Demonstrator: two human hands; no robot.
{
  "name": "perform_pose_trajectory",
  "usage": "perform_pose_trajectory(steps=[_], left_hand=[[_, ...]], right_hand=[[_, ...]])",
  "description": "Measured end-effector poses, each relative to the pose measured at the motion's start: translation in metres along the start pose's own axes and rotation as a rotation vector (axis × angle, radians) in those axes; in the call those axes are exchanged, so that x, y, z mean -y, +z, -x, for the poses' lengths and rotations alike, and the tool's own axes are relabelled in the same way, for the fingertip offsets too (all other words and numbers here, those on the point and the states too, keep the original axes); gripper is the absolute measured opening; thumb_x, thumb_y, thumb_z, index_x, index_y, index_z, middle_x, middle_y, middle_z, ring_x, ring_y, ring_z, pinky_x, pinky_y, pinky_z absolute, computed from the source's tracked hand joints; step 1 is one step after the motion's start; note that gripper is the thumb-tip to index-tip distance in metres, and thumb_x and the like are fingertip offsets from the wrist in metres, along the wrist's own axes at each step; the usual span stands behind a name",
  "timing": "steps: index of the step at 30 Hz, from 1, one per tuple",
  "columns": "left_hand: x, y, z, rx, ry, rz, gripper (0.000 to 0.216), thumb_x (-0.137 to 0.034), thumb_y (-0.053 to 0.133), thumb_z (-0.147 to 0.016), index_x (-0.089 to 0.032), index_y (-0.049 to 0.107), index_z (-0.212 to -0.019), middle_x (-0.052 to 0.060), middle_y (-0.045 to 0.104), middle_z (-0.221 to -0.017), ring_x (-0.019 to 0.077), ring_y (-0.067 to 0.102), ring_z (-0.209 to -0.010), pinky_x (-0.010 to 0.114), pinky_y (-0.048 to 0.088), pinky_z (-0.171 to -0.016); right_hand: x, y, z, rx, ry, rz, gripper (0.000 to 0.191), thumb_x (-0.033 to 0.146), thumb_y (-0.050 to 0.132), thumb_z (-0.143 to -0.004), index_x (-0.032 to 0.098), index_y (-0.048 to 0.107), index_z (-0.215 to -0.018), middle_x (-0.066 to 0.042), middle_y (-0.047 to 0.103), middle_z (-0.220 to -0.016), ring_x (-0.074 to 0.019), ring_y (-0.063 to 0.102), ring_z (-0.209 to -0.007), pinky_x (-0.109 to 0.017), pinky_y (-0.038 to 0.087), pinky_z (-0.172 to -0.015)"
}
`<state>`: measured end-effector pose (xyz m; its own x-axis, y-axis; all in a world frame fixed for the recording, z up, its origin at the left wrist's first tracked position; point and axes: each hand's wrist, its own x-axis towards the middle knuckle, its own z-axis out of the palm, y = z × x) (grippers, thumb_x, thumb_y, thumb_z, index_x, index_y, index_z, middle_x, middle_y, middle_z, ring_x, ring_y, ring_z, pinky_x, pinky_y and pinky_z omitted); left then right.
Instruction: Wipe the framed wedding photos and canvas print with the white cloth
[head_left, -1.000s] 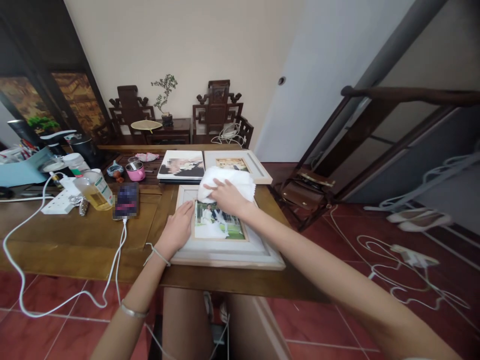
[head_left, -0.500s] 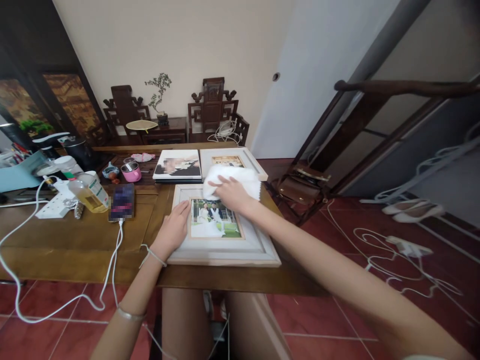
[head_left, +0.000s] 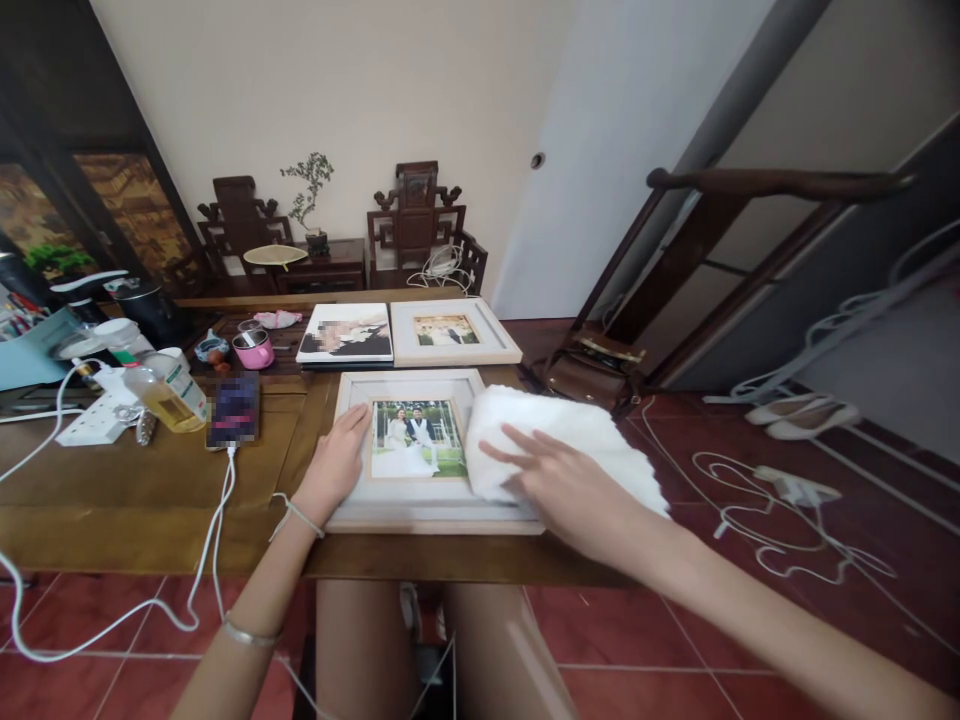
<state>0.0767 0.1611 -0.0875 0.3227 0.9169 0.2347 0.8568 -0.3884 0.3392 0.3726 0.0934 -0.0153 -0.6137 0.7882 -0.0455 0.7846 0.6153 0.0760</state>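
Observation:
A picture frame [head_left: 427, 508] with a wide pale border lies flat on the wooden table, holding a wedding photo [head_left: 418, 440] of two people. Along its left side rests my left hand [head_left: 336, 468], fingers stretched out together over the edge. My right hand [head_left: 559, 480] has its fingers spread on a fluffy white cloth [head_left: 577, 425] and presses it against the frame's right side. The cloth hides that side and hangs past the frame toward the right. Behind stand a second framed photo [head_left: 491, 335] and a flat picture panel [head_left: 345, 333], side by side.
To the left are a phone [head_left: 233, 410] on a white cable, a bottle of yellow liquid [head_left: 166, 398], a power strip [head_left: 94, 418] and a pink cup [head_left: 253, 348]. A brown bag [head_left: 592, 372] sits on a dark chair at right. Cables lie on the red floor tiles.
My right hand has moved the white cloth from the frame's top edge down and right to its right side, uncovering the second framed photo. My left hand stays on the left edge.

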Motion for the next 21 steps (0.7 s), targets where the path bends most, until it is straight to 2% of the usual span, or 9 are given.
perform_pose_trajectory(steps=[3,5,9,13,15,18,21], left_hand=[[0.002,0.001,-0.001,0.001,0.019,0.002,0.074,0.008,0.033,-0.072,-0.016,0.042,-0.142,0.009,0.04,-0.151,0.0189,0.034,-0.142,0.041,0.031,-0.117],[0.002,0.0,-0.001,0.008,0.025,0.0,0.074,0.008,0.033,-0.072,-0.014,0.042,-0.142,0.01,0.04,-0.151,0.0194,0.033,-0.142,0.042,0.031,-0.117],[0.003,-0.001,-0.001,0.013,0.036,0.003,0.075,0.008,0.034,-0.071,-0.013,0.043,-0.142,0.011,0.04,-0.151,0.0197,0.034,-0.142,0.043,0.031,-0.117],[0.005,0.0,0.0,0.007,0.039,0.01,0.076,0.007,0.034,-0.07,-0.014,0.043,-0.142,0.01,0.04,-0.151,0.0196,0.033,-0.142,0.043,0.031,-0.118],[0.006,0.001,0.0,-0.001,0.031,0.008,0.076,0.007,0.034,-0.07,-0.013,0.042,-0.142,0.011,0.04,-0.151,0.02,0.033,-0.142,0.044,0.031,-0.117],[0.008,0.002,-0.001,-0.013,0.023,0.0,0.075,0.007,0.034,-0.07,-0.012,0.043,-0.142,0.011,0.04,-0.151,0.0201,0.034,-0.142,0.044,0.032,-0.117],[0.009,0.004,-0.002,-0.027,0.026,0.002,0.073,0.007,0.033,-0.072,-0.013,0.044,-0.141,0.01,0.042,-0.15,0.0194,0.036,-0.141,0.043,0.034,-0.116]], right_hand=[[0.009,0.0,0.017,-0.01,-0.01,-0.036,0.047,-0.006,0.047,-0.066,0.021,0.078,-0.091,-0.003,0.051,-0.141,-0.0339,0.034,-0.138,-0.05,0.04,-0.108],[0.006,0.002,0.012,0.0,0.018,-0.046,0.053,-0.007,0.046,-0.064,0.021,0.078,-0.096,-0.002,0.049,-0.142,-0.0336,0.033,-0.138,-0.049,0.041,-0.107],[-0.016,0.009,-0.035,-0.046,0.076,0.001,0.055,-0.006,0.047,-0.067,0.016,0.074,-0.108,-0.007,0.047,-0.144,-0.0353,0.035,-0.137,-0.049,0.039,-0.108],[-0.037,0.015,-0.093,-0.132,0.097,0.127,0.046,0.0,0.051,-0.075,0.014,0.071,-0.114,-0.011,0.049,-0.144,-0.0375,0.039,-0.135,-0.051,0.04,-0.103],[-0.04,0.016,-0.108,-0.147,0.088,0.155,0.042,0.003,0.051,-0.078,0.016,0.072,-0.113,-0.011,0.049,-0.144,-0.038,0.039,-0.134,-0.053,0.04,-0.102],[-0.031,0.016,-0.099,-0.108,0.019,0.133,0.043,-0.001,0.049,-0.078,0.015,0.073,-0.11,-0.01,0.049,-0.144,-0.0376,0.038,-0.135,-0.054,0.037,-0.105],[-0.008,0.007,-0.06,-0.033,-0.095,0.039,0.044,-0.002,0.051,-0.074,0.015,0.074,-0.107,-0.011,0.051,-0.143,-0.0375,0.037,-0.135,-0.055,0.034,-0.108]])
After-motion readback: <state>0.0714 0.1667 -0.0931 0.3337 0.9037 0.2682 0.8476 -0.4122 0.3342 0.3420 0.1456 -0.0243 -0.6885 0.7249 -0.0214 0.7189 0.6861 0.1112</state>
